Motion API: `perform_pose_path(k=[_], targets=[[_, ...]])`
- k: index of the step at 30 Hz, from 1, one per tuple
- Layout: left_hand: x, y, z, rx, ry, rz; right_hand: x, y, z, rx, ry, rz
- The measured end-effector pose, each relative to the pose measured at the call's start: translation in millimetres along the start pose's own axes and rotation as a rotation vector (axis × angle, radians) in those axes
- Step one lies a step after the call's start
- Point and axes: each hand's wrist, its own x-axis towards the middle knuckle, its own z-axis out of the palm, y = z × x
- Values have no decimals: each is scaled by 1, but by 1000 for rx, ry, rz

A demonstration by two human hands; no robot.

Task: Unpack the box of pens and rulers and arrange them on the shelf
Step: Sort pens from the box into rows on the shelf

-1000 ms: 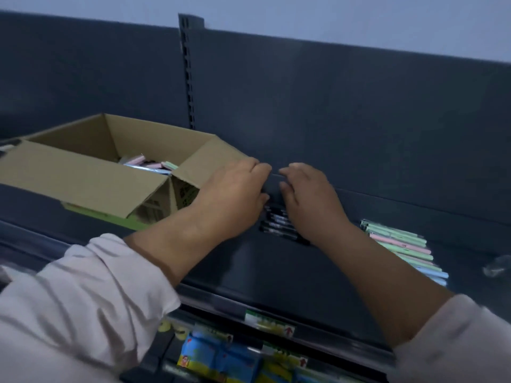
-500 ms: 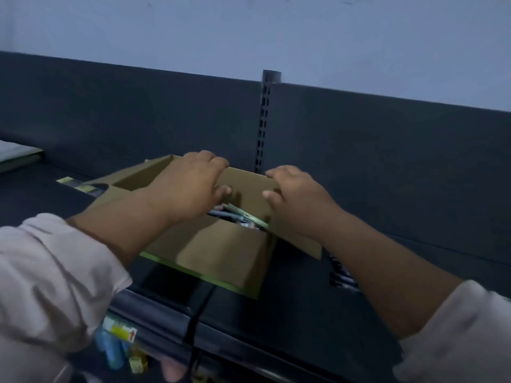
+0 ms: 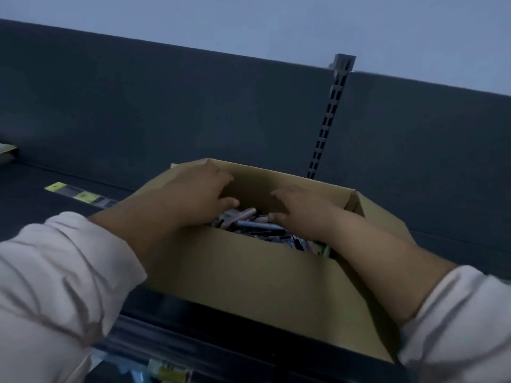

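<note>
An open cardboard box (image 3: 262, 275) stands on the dark shelf (image 3: 30, 205), close to its front edge. Inside lies a loose pile of pens (image 3: 249, 223), pink, blue and dark ones mixed. Both my hands reach into the box from above. My left hand (image 3: 188, 200) lies over the left side of the pile with loosely bent fingers whose tips touch the pens. From the right side, my right hand (image 3: 304, 212) points its fingers left onto the pens. Neither hand plainly grips anything. No rulers show.
A flat pack with yellow labels (image 3: 76, 194) lies on the shelf left of the box. A slotted metal upright (image 3: 329, 120) runs up the dark back panel behind the box. Packaged goods (image 3: 166, 374) sit on the lower shelf. A pale object (image 3: 7, 153) shows at the far left.
My hands left the black pens laid on the shelf at the right and moved left into the box. The view has swung left, so those pens and the pastel ones are out of view.
</note>
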Motion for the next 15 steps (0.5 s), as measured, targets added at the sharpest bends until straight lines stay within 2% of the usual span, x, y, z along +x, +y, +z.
perform_pose_path(k=[3,10,15], targets=[[14,1,9,-21,-69,54,14,3,1,-43,-74,16],[30,-13,27,-15,-135,81,44,-1,20,-36,-167,-82],[35,-17,37,-114,-177,83,65,9,34,42,-266,21]])
